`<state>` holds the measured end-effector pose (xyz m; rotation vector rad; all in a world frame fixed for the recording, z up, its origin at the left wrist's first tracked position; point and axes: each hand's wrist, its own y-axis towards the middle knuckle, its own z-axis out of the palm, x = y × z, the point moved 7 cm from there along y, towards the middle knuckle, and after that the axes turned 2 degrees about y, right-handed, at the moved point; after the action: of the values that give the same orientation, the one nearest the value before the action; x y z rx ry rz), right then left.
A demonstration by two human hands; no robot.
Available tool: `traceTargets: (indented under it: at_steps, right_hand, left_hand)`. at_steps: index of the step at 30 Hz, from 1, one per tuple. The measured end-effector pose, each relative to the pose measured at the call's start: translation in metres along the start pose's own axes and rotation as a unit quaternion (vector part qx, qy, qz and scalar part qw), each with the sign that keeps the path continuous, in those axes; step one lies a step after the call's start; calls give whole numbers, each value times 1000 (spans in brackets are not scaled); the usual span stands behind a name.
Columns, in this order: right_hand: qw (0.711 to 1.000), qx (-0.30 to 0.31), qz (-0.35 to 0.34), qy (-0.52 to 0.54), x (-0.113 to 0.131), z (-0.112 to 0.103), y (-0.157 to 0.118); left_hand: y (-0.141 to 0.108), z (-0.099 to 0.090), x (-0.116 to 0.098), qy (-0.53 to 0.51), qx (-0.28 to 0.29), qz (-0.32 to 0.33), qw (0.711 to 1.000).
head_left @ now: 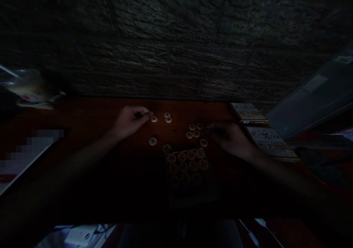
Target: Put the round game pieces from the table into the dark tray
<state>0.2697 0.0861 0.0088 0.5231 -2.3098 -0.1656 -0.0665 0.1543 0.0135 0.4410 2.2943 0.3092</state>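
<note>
On a dark reddish table [91,119], round pale pieces with characters lie about. My left hand [131,121] has thumb and forefinger brought together beside a piece [154,119]; whether it grips anything is too dark to tell. Two pieces [167,114] sit just right of that one. My right hand [227,137] reaches toward a cluster of pieces [192,127], its fingertips dim near the cluster's right side. Single pieces lie at the front: one [153,141], another [167,148] and a third [203,143]. A box [193,196] nearest me holds rows of pieces with red characters.
Two flat printed boxes [249,112] [268,141] lie at the right. A cup [29,88] stands at the far left, above a pale flat item [27,152]. A stone wall [171,38] rises behind the table. White cables [252,237] hang below the front edge.
</note>
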Motion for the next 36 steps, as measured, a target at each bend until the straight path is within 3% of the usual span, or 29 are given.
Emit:
traceTargets:
  at_steps: [2,5,15,27,36]
  right_hand:
    - [1000,-1,-6,-2,2,-2,-1]
    - [1000,-5,-3,-4,2,-4,-1]
    - [999,-30,-8,-7,2,-5,-3]
    - [999,-41,15,-30,4,-4,-1]
    - [999,-33,4,-29,2,-1,-3]
  left_hand:
    - [2,-9,7,23,-49,-5,999]
    - [4,-12,18,44,-62,-21,997]
    - [6,6,16,64,33,9,997]
    - [5,22,11,53,81,78,992]
    - [4,23,8,47,92,104,989]
